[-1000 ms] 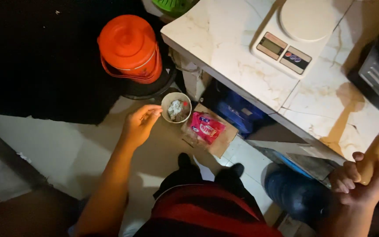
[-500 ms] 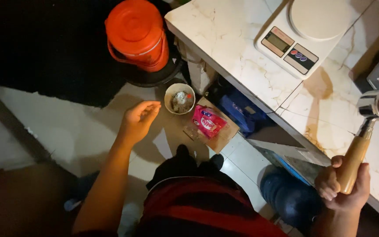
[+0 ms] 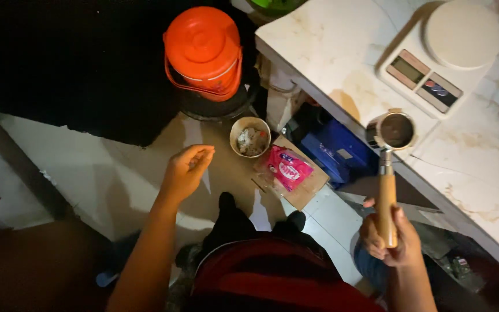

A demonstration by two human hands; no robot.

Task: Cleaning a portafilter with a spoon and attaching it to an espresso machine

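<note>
At the marble counter (image 3: 330, 63) edge: your right hand (image 3: 389, 238), clamped on a wooden-handled coffee scoop (image 3: 389, 167), has carried its metal cup up over that edge. Below the counter, your left hand (image 3: 185, 170), loosely curled and empty, has drawn back from the paper bowl (image 3: 250, 136).

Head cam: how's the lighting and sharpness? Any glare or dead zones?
Head view: dim and warm, uneven; the marble counter is brightest, with no blown-out glare. Upper left behind the orange bucket is black, no detail. Right hand with the wooden-handled portafilter and left hand are fairly sharp, slightly soft. Bottom left is murky.
</note>
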